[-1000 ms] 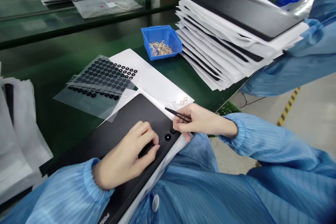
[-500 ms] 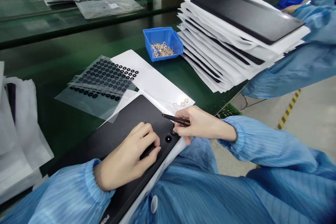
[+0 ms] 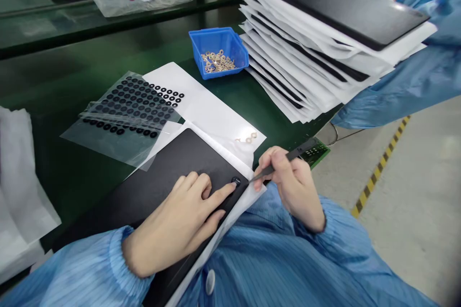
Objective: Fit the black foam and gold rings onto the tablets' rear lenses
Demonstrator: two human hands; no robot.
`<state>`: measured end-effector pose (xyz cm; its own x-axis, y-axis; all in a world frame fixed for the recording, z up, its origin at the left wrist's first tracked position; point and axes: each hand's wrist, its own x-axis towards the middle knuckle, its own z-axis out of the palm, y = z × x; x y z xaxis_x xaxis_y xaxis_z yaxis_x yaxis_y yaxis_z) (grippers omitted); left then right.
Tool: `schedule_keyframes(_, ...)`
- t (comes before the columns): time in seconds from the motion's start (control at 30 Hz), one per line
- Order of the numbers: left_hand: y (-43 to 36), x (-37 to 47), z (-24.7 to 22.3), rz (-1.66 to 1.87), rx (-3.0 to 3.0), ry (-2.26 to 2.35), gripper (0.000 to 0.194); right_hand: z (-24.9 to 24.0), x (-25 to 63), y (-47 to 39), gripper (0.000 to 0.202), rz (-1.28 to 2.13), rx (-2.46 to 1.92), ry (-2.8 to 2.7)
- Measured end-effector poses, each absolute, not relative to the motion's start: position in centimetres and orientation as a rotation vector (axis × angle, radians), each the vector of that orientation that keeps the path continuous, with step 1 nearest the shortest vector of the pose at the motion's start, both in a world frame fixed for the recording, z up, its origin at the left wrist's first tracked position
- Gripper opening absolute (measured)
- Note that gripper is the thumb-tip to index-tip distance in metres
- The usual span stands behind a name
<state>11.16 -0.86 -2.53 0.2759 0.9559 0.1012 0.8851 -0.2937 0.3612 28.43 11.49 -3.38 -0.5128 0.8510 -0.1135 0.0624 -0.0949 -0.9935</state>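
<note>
A black tablet back cover (image 3: 190, 153) lies slanted in front of me on white sheet material. My left hand (image 3: 180, 216) rests on it, its index finger stretched out to the round camera opening (image 3: 236, 181) near the corner and touching it. The thumb and other fingers are loosely bent and hold nothing. Dark tweezers (image 3: 301, 149) are gripped in my right hand (image 3: 292, 186), just right of that corner. Their tip points down-left at the cover's edge. Beyond the cover, a white sheet (image 3: 212, 110) carries several small tan rings (image 3: 249, 140).
Clear film with black ring stickers (image 3: 139, 105) lies at centre left. A blue bin (image 3: 199, 53) holds tan rings. On the right rises a stack of covers and white sheets (image 3: 295, 72), with a co-worker's blue sleeve (image 3: 406, 76) beyond. White wrapping (image 3: 25, 182) sits at the left.
My left index finger has reached out onto the camera opening. My right hand has drawn back to the right, and the tweezers have turned, now pointing down-left. The view has shifted slightly.
</note>
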Motion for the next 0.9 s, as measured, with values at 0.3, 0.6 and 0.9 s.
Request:
schedule_keyframes(0.3, -0.7, 11.2, -2.4, 0.434, 2.375, 1.698, 0.040, -4.3, 28.0, 10.1, 0.038, 1.525, -0.999, -1.560)
schedule_keyframes(0.6, -0.6, 11.2, -2.3, 0.438, 2.413, 1.698, 0.039, -4.1, 27.8, 10.1, 0.037, 1.517, -1.013, -1.566)
schedule_keyframes(0.9, -0.8, 11.2, -2.4, 0.418, 2.412, 1.700, 0.038, -4.0, 27.8, 10.0, 0.032, 1.529, -1.005, -1.553)
